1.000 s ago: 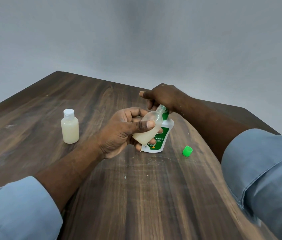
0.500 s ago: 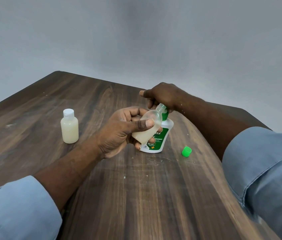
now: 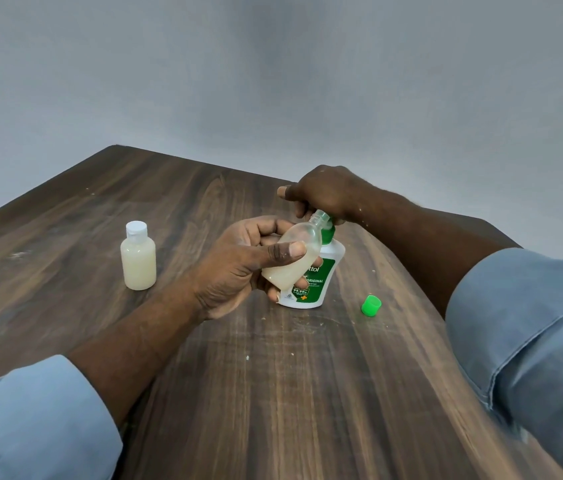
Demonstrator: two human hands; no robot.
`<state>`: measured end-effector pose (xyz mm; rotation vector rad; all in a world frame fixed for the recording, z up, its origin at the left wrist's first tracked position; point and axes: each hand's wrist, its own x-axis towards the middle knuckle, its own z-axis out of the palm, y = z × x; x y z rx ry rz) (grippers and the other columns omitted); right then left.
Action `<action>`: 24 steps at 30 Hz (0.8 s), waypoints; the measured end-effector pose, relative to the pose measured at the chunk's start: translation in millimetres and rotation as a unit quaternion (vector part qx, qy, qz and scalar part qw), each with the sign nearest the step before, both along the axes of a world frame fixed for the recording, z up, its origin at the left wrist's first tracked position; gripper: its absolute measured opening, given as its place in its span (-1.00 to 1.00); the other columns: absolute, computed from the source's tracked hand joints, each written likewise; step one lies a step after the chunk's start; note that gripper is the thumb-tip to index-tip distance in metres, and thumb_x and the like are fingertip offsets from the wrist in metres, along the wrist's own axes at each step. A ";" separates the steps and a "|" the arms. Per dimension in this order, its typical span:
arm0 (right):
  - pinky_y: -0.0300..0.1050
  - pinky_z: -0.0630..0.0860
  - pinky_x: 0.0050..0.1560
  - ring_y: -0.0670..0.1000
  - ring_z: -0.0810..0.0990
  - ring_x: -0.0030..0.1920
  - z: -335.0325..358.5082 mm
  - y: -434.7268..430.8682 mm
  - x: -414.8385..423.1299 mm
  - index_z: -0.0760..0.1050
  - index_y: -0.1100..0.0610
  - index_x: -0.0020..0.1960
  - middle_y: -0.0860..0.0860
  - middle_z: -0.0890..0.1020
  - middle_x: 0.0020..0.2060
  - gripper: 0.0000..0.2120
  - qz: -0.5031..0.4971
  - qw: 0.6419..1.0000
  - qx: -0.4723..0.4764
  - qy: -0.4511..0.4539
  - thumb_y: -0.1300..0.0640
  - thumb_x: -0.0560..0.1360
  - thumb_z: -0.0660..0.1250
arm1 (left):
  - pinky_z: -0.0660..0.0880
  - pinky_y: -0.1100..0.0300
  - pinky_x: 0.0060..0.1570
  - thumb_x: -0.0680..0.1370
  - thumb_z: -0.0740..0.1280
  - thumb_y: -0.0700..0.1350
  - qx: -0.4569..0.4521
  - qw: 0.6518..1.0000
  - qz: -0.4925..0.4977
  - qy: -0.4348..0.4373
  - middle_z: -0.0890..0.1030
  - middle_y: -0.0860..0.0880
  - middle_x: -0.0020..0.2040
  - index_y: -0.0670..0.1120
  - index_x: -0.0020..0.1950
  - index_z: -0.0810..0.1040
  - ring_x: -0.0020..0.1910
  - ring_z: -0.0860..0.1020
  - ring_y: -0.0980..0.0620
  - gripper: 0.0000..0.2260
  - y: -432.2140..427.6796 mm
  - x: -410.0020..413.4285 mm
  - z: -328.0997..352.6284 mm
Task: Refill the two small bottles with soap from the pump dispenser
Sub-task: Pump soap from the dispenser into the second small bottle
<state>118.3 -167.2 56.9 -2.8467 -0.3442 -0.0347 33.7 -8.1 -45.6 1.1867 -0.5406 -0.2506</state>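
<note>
My left hand grips a small clear bottle, tilted with its open neck up against the green pump spout. Pale soap fills its lower half. The white pump dispenser with a green label stands on the table behind it. My right hand sits on top of the pump head, fingers curled over it; the head itself is mostly hidden. A second small bottle, full of pale soap and closed with a white cap, stands upright to the left. A loose green cap lies on the table to the right.
Everything stands on a dark wooden table whose far corner points at a grey wall. Its right edge runs close behind my right forearm. Small white specks dot the wood near the dispenser.
Both hands keep their hold. The small bottle stays at the spout and the soap level in it looks about the same.
</note>
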 end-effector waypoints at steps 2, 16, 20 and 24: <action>-0.15 0.42 -0.34 -0.04 0.52 -0.44 -2.9 0.5 1.6 0.59 0.11 -0.27 -0.03 0.60 -0.39 -0.49 -0.011 0.999 0.029 0.015 -0.26 0.62 0.24 | 0.59 0.20 -0.46 0.48 0.52 -0.02 -0.004 1.000 0.000 -0.002 0.69 -0.35 0.13 -0.19 0.22 0.56 -0.15 0.73 -0.16 -0.60 0.8 0.1 -0.3; -0.17 0.40 -0.36 -0.02 0.55 -0.41 -0.9 -0.4 -0.7 0.60 0.11 -0.24 0.01 0.62 -0.34 -0.48 -0.023 0.999 0.026 0.020 -0.28 0.61 0.24 | 0.58 0.19 -0.46 0.51 0.47 -0.10 0.003 1.000 -0.001 -0.002 0.69 -0.35 0.12 -0.21 0.23 0.55 -0.15 0.73 -0.17 -0.66 -0.4 -0.5 -0.3; -0.17 0.39 -0.38 -0.03 0.52 -0.45 -2.5 0.1 2.0 0.61 0.12 -0.24 -0.02 0.60 -0.39 -0.50 -0.023 0.999 0.046 0.018 -0.27 0.60 0.27 | 0.58 0.19 -0.47 0.50 0.52 -0.09 -0.006 1.000 -0.002 -0.001 0.68 -0.36 0.12 -0.21 0.22 0.56 -0.17 0.73 -0.16 -0.64 1.1 -0.4 -0.4; -0.13 0.42 -0.32 -0.02 0.53 -0.43 -11.6 -1.4 3.8 0.60 0.09 -0.33 -0.06 0.59 -0.51 -0.49 -0.043 0.994 0.096 0.043 -0.27 0.58 0.30 | 0.59 0.18 -0.46 0.53 0.45 -0.11 0.011 1.000 0.002 -0.001 0.69 -0.35 0.12 -0.19 0.22 0.55 -0.15 0.73 -0.17 -0.69 0.9 0.7 -1.9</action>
